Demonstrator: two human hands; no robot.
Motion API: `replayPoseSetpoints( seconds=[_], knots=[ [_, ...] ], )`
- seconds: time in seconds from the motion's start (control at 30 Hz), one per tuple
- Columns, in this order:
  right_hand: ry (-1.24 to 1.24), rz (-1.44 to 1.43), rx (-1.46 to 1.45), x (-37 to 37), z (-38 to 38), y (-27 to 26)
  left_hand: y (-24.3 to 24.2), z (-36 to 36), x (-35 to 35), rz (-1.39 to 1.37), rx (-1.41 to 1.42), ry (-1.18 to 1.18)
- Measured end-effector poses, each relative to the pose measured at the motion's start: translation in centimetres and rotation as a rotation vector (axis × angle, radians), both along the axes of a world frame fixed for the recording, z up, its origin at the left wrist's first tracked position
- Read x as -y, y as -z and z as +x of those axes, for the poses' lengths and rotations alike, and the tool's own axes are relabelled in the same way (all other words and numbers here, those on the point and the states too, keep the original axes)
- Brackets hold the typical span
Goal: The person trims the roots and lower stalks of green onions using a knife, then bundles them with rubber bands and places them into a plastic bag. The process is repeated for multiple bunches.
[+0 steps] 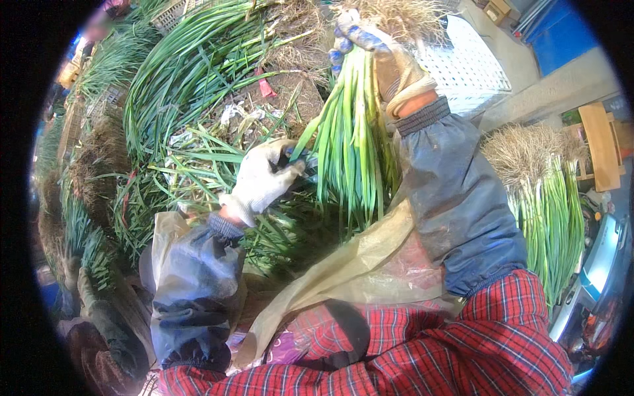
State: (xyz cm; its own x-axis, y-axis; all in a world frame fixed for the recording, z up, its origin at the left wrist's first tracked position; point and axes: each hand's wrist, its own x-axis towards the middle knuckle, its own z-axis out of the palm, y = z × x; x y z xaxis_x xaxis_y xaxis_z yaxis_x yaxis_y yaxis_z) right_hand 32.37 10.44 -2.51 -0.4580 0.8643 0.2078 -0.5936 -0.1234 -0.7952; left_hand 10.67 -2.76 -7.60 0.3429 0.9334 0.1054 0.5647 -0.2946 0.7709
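Observation:
My right hand (pixel 361 39), in a white glove with blue-coated fingers, holds up a bunch of green onions (pixel 354 123) near the root end, so the leaves hang down and the pale roots (pixel 401 17) stick out above. My left hand (pixel 267 173), also gloved, is at the left side of that bunch, with thumb and fingers around a long green leaf (pixel 307 136). Loose cut leaves (pixel 198 163) lie beside and below the left hand. A large pile of green onions (pixel 173 74) lies beyond it.
At the right stand more rooted green onions (pixel 550 213), near a wooden stool (pixel 600 148) and a vehicle part (pixel 602 252). A white plastic crate (pixel 465 64) is at upper right. Further bundles (pixel 94 163) line the left, where another person's clothed leg (pixel 109 317) shows.

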Motion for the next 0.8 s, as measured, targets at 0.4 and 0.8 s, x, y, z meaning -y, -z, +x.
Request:
replayPoseSetpoints(
  seconds=[0.4, 0.8],
  knots=[
    [0.096, 0.014, -0.048, 1.0, 6.5, -2.2, -0.6, 3.0, 7.0, -0.710, -0.056, 0.310],
    [0.147, 0.033, -0.076, 3.0, 7.9, -2.7, -12.3, 3.5, 0.8, -0.049, 0.041, -0.344]
  ],
)
